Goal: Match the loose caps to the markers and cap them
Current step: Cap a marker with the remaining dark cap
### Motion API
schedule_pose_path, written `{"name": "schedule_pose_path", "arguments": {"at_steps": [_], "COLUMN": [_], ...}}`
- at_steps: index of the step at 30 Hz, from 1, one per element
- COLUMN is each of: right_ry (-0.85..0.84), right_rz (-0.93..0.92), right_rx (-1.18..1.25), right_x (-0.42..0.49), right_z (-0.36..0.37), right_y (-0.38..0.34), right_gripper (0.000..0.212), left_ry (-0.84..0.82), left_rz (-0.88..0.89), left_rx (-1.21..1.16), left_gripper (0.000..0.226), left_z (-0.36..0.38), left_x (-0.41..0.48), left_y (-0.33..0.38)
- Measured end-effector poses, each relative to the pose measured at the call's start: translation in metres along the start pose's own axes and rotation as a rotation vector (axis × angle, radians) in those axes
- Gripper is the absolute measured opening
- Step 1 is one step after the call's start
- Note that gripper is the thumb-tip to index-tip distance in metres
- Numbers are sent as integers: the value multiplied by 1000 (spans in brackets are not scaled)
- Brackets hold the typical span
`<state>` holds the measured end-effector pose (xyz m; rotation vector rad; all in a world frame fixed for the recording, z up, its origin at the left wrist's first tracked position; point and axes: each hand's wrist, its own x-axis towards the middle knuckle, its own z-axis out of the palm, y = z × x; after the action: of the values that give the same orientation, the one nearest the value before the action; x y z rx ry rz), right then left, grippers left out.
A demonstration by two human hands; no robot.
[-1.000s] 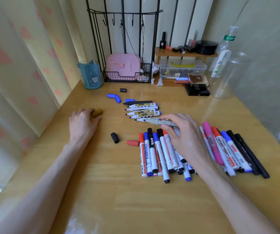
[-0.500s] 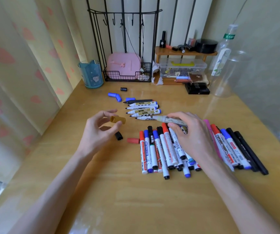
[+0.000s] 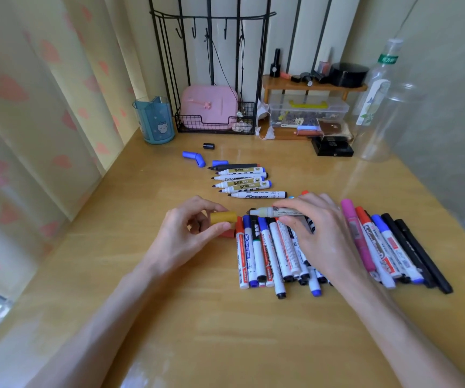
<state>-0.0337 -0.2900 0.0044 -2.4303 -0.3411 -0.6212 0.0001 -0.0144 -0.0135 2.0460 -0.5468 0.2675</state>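
Pinching a stubby mustard-yellow cap (image 3: 223, 216), the left hand (image 3: 189, 233) faces the right hand (image 3: 318, 228), whose grip holds a pale uncapped marker (image 3: 270, 212) level.

At the back of the wooden table (image 3: 197, 317) I see a blue cat cup (image 3: 157, 121), a black wire rack (image 3: 215, 126) holding a pink case (image 3: 210, 107), and a clear plastic box (image 3: 308, 109) under a small wooden shelf (image 3: 309, 85).

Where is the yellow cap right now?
Head view, centre-left: the yellow cap is pinched in the left hand, just left of the marker the right hand holds.
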Motion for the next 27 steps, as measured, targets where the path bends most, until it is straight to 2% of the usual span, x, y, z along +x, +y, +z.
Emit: {"name": "schedule_pose_path", "arguments": {"at_steps": [5, 15, 27], "right_ry": [-4, -31, 110], "right_rz": [-64, -175, -196], "right_rx": [42, 39, -16], "right_x": [0, -4, -7], "right_z": [3, 9, 21], "right_y": [-4, -13, -22], "right_gripper": [25, 26, 28], "left_ry": [-7, -43, 29], "left_rz": [17, -22, 70], "left_rx": [7, -66, -53], "left_gripper": [34, 25, 29], "left_z": [1, 14, 20], "left_x": [0, -6, -5], "left_y": [0, 11, 10]}}
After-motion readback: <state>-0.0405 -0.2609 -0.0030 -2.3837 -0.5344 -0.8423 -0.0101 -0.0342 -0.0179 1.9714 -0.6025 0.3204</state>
